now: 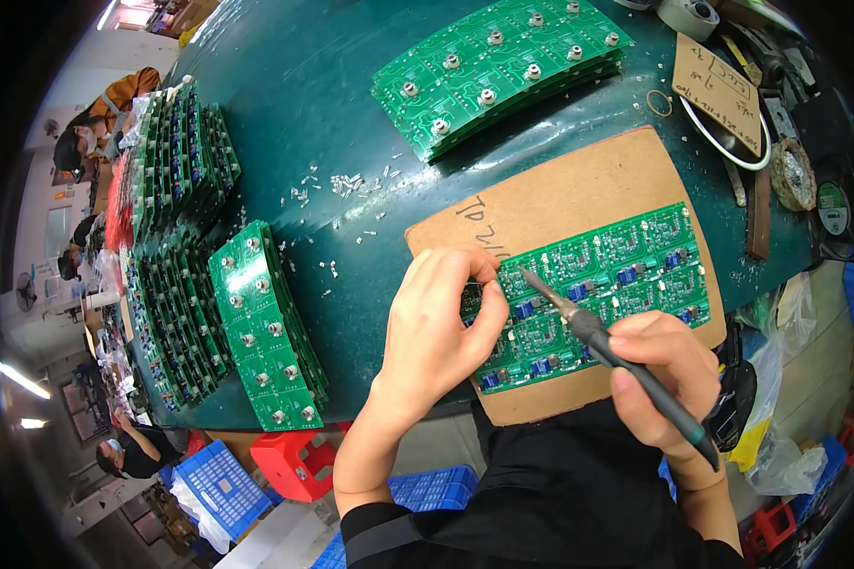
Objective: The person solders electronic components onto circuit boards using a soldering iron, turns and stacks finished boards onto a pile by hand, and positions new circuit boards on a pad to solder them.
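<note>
A green circuit board panel [590, 254] with small blue parts lies on a sheet of brown cardboard [560, 204] in front of me. My right hand [662, 375] grips a soldering iron [647, 381] by its dark handle, the metal tip pointing at the board's upper left part. Near that tip, my left hand [438, 318] is over the board's left end, thumb and fingers pinched together. What the pinch holds, if anything, is hidden by the fingers. Part of the board's left end is covered by this hand.
Stacked green panels [503, 71] with round metal parts stand at the back, another stack [268, 327] at the left beside upright rows of boards [182, 180]. Small clear pieces [351, 183] are scattered between. Solder spool [833, 207], tape roll [688, 17] and written-on card [719, 90] lie at right.
</note>
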`<state>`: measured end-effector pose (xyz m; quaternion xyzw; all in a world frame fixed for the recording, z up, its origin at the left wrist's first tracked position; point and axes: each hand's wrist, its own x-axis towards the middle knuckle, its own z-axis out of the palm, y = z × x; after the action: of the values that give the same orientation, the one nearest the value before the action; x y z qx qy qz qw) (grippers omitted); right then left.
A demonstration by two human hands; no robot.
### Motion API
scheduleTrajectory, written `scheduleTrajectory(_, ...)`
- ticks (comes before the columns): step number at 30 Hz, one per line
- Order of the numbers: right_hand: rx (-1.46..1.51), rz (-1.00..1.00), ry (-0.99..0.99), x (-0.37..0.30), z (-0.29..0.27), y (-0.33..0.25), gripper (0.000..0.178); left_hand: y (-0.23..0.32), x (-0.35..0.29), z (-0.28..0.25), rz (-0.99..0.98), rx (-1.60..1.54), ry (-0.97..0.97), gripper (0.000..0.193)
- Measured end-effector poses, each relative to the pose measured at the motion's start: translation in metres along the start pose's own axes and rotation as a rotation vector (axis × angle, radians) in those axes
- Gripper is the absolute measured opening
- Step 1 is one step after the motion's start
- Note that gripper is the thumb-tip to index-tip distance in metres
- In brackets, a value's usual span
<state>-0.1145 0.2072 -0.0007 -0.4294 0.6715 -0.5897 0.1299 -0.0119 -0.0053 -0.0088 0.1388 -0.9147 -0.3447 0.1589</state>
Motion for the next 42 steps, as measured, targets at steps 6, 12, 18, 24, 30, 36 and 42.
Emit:
scheduleTrajectory(6, 0.031, 0.078, 0.186, -0.014, -0.026, -0.004, 0.022, 0.022, 0.009, -0.004, 0.006, -0.04, 0.005, 0.012)
scheduleTrajectory(12, 0.003, 0.081, 0.146, -0.011, -0.021, -0.002, 0.021, 0.022, 0.018, 0.025, 0.093, 0.041, -0.029, 0.015)
scheduleTrajectory(18, -0.058, 0.026, 0.068, -0.002, -0.022, 0.002, 0.022, 0.02, 0.021, 0.035, 0.11, 0.15, 0.004, 0.015)
scheduleTrajectory(24, -0.045, 0.012, 0.081, -0.003, -0.028, 0.002, 0.023, 0.025, 0.025, 0.035, 0.165, 0.191, 0.029, 0.015)
scheduleTrajectory(30, -0.044, 0.067, 0.075, -0.002, -0.031, 0.002, 0.021, 0.027, 0.026, 0.043, 0.22, 0.307, 0.064, 0.015)
scheduleTrajectory(36, 0.009, 0.074, 0.154, -0.008, -0.04, 0.006, 0.02, 0.033, 0.027, 0.038, 0.192, 0.3, 0.014, 0.012)
scheduleTrajectory(42, 0.056, 0.174, 0.325, -0.025, -0.057, 0.008, 0.017, 0.042, 0.027, 0.023, 0.077, 0.097, -0.054, 0.014)
